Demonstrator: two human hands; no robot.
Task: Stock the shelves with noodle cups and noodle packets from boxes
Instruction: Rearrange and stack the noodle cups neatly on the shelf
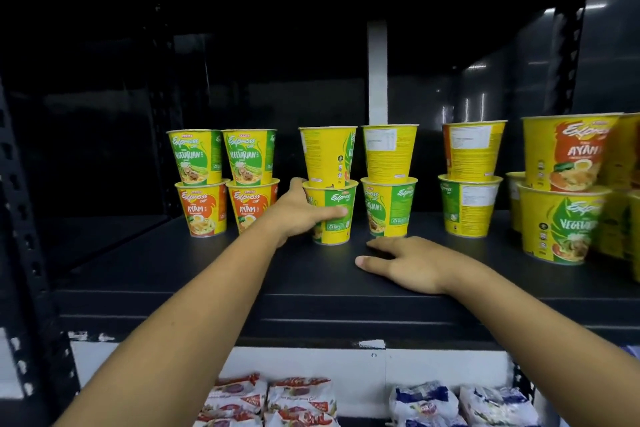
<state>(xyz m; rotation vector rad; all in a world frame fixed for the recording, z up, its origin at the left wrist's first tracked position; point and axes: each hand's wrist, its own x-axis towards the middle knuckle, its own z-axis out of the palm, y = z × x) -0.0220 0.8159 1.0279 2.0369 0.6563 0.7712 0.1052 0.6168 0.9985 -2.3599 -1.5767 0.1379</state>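
Observation:
Yellow noodle cups stand in two-high stacks along a black shelf (311, 295). My left hand (298, 210) grips the lower green-and-yellow Vegetarian cup (337, 218) of the middle stack, thumb across its front; a second cup (327, 152) sits on top of it. My right hand (405, 263) lies flat on the shelf with its fingers spread, just in front of the neighbouring stack (389, 180), holding nothing. Left of my left hand stand two stacks, Vegetarian cups over orange Ayam cups (202, 210).
More stacks (469, 180) stand to the right, the nearest one (564, 187) close to the shelf's front at the right edge. Black perforated uprights (20, 204) frame the shelf. On the shelf below lie noodle packets, red-white (270, 399) and blue-white (460, 404).

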